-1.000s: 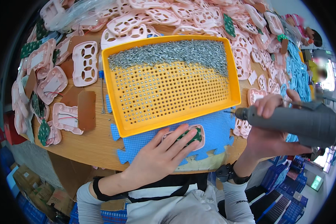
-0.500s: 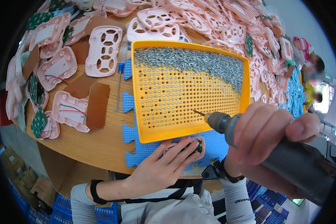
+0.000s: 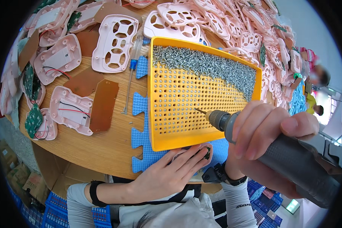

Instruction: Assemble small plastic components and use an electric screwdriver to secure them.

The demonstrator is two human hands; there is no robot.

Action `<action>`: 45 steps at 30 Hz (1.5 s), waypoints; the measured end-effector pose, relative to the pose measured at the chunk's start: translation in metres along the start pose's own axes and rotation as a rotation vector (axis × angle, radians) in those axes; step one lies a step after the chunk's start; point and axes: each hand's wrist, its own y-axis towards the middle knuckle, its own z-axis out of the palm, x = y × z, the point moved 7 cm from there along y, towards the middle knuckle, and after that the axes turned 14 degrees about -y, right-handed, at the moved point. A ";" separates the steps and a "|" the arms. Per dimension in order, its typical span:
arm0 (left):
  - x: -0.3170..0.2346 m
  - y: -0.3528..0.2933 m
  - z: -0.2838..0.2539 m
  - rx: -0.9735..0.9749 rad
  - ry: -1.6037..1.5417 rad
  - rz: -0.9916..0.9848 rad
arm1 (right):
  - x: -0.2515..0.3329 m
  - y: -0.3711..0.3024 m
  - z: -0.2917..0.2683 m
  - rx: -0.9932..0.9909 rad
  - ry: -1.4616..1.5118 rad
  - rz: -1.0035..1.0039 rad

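My right hand (image 3: 273,131) is wrapped round a dark electric screwdriver (image 3: 292,163). Its thin bit points left over a yellow screw tray (image 3: 186,141), just above the rows of holes; I see no screw on the tip. Many of those holes hold small silver screws (image 3: 201,62), and more lie heaped along the far side. Near the tray's front edge, my left hand (image 3: 171,173) lies with fingers stretched over a small pink plastic housing (image 3: 208,155). A bit of green circuit board (image 3: 206,153) shows beside the fingertips; the hand covers most of the housing.
Blue foam mat (image 3: 140,144) lies under the tray. To the left are pink shells with wires (image 3: 70,110), brown boards (image 3: 102,104) and a long screwdriver (image 3: 130,85). Many pink frames (image 3: 250,41) pile up behind. Other people (image 3: 319,76) are at the far right.
The whole view has shifted, so tray and table sit farther right in it. Relative to the tray, the screwdriver bit has moved left and slightly away from me. My left hand stays on the housing.
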 end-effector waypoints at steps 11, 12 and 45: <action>0.000 0.000 0.003 0.010 -0.004 -0.001 | 0.008 -0.010 -0.017 -0.040 0.053 -0.069; -0.001 0.000 0.003 0.010 -0.012 -0.003 | 0.010 -0.010 -0.019 -0.042 0.058 -0.080; -0.001 0.006 -0.001 -0.072 -0.023 -0.037 | 0.027 -0.097 -0.035 -0.189 0.029 -0.106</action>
